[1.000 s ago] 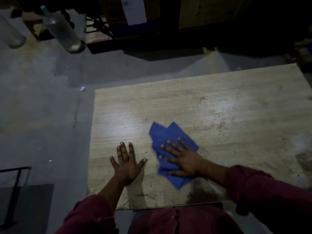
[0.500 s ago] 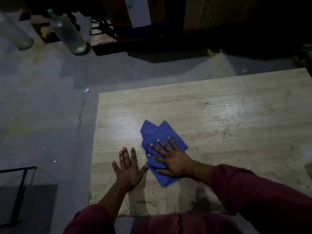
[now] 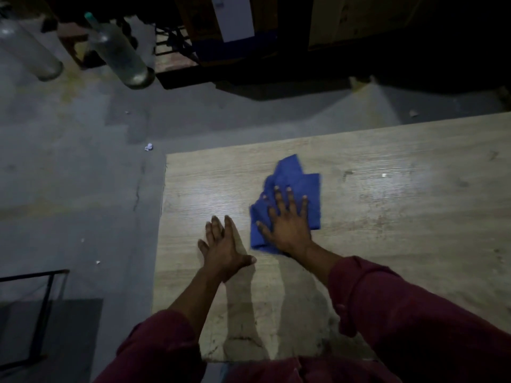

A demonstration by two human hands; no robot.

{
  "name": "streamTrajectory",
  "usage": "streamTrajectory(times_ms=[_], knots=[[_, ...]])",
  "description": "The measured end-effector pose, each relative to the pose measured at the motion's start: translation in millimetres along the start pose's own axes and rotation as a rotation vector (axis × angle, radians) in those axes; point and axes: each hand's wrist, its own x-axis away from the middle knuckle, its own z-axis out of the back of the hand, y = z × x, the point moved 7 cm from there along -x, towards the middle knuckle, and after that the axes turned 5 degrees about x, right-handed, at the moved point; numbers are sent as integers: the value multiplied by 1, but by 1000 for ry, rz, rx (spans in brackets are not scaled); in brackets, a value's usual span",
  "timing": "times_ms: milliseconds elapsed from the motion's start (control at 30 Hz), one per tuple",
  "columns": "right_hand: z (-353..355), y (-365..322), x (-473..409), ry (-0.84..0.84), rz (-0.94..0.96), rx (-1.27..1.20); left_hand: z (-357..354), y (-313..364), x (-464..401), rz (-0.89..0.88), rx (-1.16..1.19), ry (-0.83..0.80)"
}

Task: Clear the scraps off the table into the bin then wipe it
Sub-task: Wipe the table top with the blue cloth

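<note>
We are looking down at a dim room with a grey concrete floor and a pale wood-grain table that fills the lower right of the view. Our left hand lies flat on the table near its left edge, palm down, fingers together and stretched out, thumb spread to the side, gripping nothing. Just beside it, our right hand is also flat and open, fingers fanned apart, pressing down on a crumpled blue cloth. The cloth lies on the table under that palm, and its folded corners stick out past the fingertips toward the far edge. Both arms wear dark red sleeves. The tabletop shows a light sheen near the cloth and some dull smudges farther right. On the floor beyond the table's far left corner lies a small white scrap, with a few paler specks scattered nearby. Two clear bottles stand on the floor at the upper left. A thin black metal frame sits at the lower left.
</note>
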Motion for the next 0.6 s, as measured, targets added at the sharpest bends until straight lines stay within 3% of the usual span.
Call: streamTrajectory(times_ms=[100,200,267,400,500,600], knots=[[-7,-30,18,-30,524,42,4,8,-18,-2,-33,-69],[-7,-2,2,-31,741,105,3,5,-20,-5,-79,-132],[-4,33,-25,-35,629,124,0,1,-20,-21,-83,-169],[9,99,-74,-73,49,47,0,3,-23,-1,-104,-251],[11,109,-83,-58,-321,-4,0,4,-25,10,-101,-292],[7,78,-80,1,-409,-25,1,5,-23,13,-91,-283]])
